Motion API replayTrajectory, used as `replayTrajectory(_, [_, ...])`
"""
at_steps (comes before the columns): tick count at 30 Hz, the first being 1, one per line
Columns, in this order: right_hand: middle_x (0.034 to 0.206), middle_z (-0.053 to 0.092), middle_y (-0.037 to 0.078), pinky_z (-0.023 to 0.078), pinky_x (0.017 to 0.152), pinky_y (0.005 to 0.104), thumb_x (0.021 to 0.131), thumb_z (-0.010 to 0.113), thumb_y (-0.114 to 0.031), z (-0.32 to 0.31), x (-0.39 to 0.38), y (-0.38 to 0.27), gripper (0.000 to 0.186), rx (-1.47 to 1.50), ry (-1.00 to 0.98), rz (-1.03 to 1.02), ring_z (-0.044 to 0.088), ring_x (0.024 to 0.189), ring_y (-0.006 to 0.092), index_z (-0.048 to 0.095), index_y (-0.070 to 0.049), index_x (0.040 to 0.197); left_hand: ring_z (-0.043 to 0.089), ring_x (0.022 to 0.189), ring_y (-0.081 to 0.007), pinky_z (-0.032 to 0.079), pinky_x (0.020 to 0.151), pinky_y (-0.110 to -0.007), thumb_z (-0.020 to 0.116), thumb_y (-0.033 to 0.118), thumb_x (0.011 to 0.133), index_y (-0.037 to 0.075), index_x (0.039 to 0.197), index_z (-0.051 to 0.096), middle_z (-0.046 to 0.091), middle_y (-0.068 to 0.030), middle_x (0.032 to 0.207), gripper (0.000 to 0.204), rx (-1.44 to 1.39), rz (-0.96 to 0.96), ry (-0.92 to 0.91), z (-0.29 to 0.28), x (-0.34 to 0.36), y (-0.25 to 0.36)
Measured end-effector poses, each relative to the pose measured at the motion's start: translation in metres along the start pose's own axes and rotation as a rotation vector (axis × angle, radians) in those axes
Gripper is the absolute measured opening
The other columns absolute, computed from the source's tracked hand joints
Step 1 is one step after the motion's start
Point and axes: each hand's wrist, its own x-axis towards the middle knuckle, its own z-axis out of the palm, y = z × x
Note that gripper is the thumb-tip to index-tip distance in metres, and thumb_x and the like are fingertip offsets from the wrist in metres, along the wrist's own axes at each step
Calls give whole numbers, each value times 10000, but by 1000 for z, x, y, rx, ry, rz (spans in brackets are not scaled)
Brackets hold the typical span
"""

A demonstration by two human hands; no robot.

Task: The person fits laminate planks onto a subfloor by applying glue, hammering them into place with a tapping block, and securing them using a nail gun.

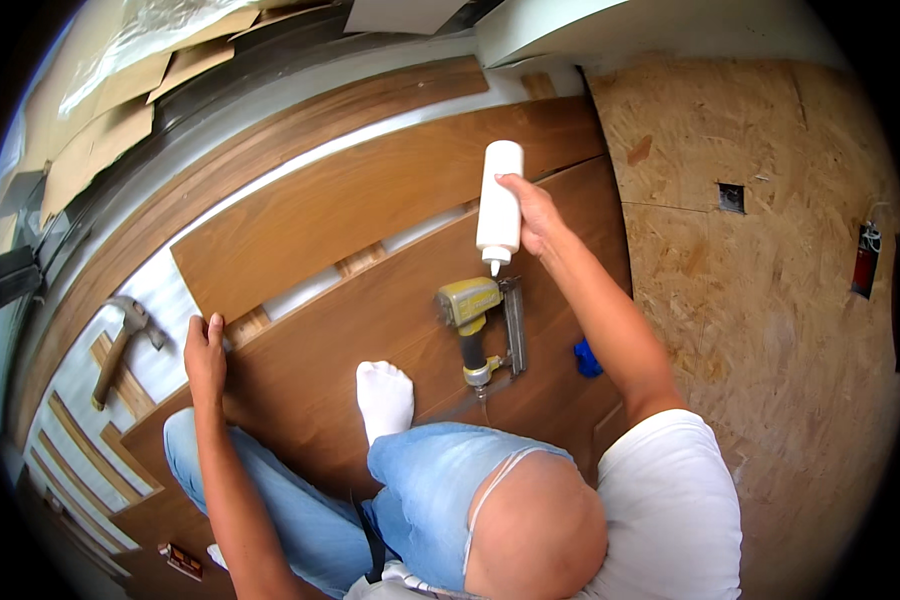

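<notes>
My right hand [534, 214] is wrapped round a white squeeze bottle [499, 205], held with its pointed nozzle down. It is over the brown wooden planks, just above a yellow and black nail gun [470, 310] lying on them. My left hand [205, 360] grips the near left corner of a loose floor plank [370, 205], thumb and fingers at its edge. Between this plank and the laid planks [300, 385] runs a gap showing white underlay and wooden strips. What lies under my left fingers is hidden.
A hammer [120, 350] rests on the underlay at the left. Cardboard [100, 150] is piled at the far left. Particle board [710, 330] covers the right side, with a square dark hole [731, 198]. A blue object [587, 358] sits near my right arm.
</notes>
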Motion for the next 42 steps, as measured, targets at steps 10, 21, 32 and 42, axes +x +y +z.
replayTrajectory(10, [1098,697,220,586,941,440,888,790,-208,-2,16,-9,568,145,-151,-96,702,1006,299,510,36,1317,568,782,-352,466,743,-452,587,420,1041,-16,898,543,614,-205,830,461,75,45,152,14,4,20])
replayTrajectory(21, [1325,613,143,433,1117,411,873,792,-69,84,-68,-57,557,-375,-353,-384,563,1295,245,529,9,1358,643,843,-471,471,731,-545,488,375,1078,26,941,639,685,-243,859,404,12,-85,200,0,17,-4])
replayTrajectory(32, [1076,704,58,534,899,342,817,872,-55,179,-98,0,380,-35,-457,-525,664,996,174,671,-32,1139,668,813,-373,516,698,-494,534,289,1049,84,908,602,699,-122,881,258,276,-43,605,41,11,5])
replayTrajectory(42, [1109,663,59,554,838,317,895,829,-189,223,-95,58,397,-40,-461,-285,654,1022,157,615,-56,1202,662,812,-391,507,696,-510,535,296,1042,81,908,601,699,-139,879,262,226,-44,599,41,11,4])
